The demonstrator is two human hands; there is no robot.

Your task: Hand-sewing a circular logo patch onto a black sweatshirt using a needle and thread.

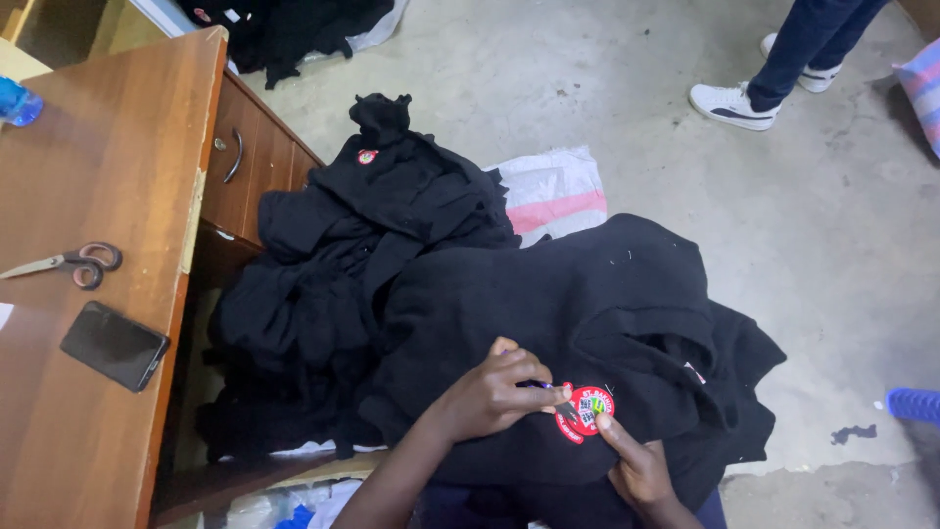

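**Two hands on a red badge, black sweaters heaped on a concrete floor**

The grey concrete floor (685, 167) takes up most of the view, and another person's legs in dark trousers and white sneakers (732, 106) stand near its far right corner. A brown wooden desk (117, 196) with drawers fills the left side. Between desk and open floor lies a large heap of black knitted sweaters (372, 235), partly covering a white and pink woven sack (558, 196).

The nearest black sweater (607, 294) is spread across the person's lap at the bottom middle of the view. On its chest sits a round red embroidered badge (585, 412).

The left hand (494, 392) pinches the badge's left edge, and a small dark, purplish thing shows between its fingers; whether that is a needle, a pen or a cutter cannot be told. The right hand (636, 465) presses its thumb on the badge's lower right rim, pinning it flat against the cloth.

On the tabletop, near its left edge, lie a black smartphone (115, 345) and, beyond it, a pair of brown-handled scissors (70, 263). A blue plastic bottle (18, 103) stands at the far left corner.

What could go wrong: the loose knit may bunch under the badge and leave it crooked, because only two fingertips keep it in place. If the small tool is pointed, it works close to the right thumb and might prick it.
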